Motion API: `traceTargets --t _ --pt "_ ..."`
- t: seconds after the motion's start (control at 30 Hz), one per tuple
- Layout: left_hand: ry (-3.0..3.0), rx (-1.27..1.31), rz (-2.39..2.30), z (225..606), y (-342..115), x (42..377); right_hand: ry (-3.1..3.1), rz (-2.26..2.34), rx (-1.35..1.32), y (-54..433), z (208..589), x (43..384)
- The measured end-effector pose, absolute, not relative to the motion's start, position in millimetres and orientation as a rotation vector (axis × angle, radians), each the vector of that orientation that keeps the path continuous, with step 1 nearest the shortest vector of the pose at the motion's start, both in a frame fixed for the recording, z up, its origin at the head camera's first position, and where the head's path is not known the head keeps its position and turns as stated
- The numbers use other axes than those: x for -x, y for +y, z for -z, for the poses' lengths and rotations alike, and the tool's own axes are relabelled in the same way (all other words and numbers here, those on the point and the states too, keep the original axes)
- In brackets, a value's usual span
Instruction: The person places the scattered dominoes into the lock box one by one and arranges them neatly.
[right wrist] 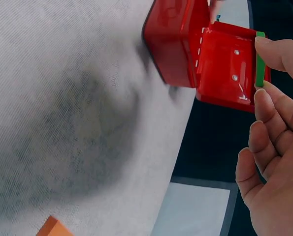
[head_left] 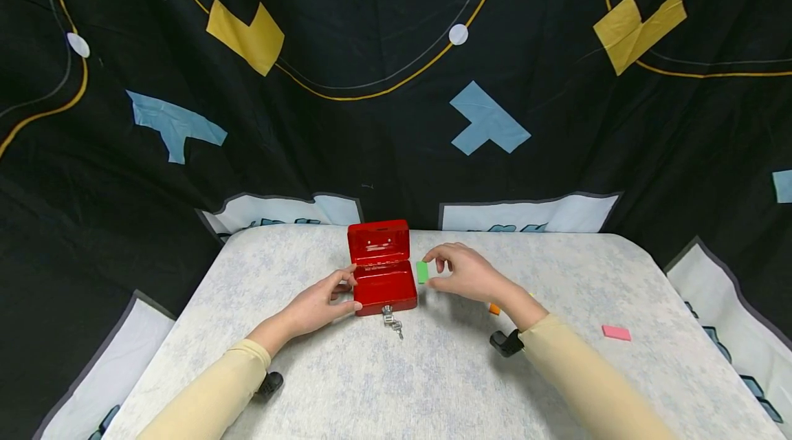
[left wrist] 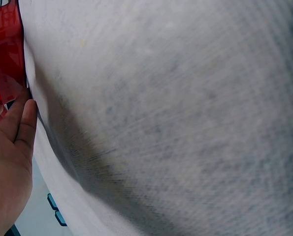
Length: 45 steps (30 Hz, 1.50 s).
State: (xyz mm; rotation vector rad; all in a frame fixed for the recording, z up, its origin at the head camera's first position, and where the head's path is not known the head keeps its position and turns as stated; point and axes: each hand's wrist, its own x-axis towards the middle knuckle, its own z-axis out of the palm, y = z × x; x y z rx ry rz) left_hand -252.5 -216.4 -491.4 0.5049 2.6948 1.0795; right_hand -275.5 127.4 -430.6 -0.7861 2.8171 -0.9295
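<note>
A small red metal cash box [head_left: 385,289] stands on the table with its lid [head_left: 379,242] raised. Keys [head_left: 396,325] hang from the lock at its front. My left hand [head_left: 318,305] holds the box's left side between thumb and fingers; the left wrist view shows those fingers [left wrist: 25,123] against the red wall. Just right of the box, my right hand [head_left: 467,273] pinches a flat green block [head_left: 423,272] between thumb and index finger, above the table. In the right wrist view the green block [right wrist: 260,59] appears edge-on, with the other fingers loosely bent.
An orange block [head_left: 494,309] lies on the table under my right forearm, with a bit of yellow [head_left: 531,294] beside it. Farther right lies a pink block [head_left: 616,333]. The pale table [head_left: 433,385] ends at a dark curtain [head_left: 396,151] behind.
</note>
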Motion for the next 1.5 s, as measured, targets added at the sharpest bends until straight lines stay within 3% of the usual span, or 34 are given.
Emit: traceTargets --t 1.5 --pt "2.669 -0.544 -1.102 493 -219 253 2.765 0.901 0.866 45 444 292"
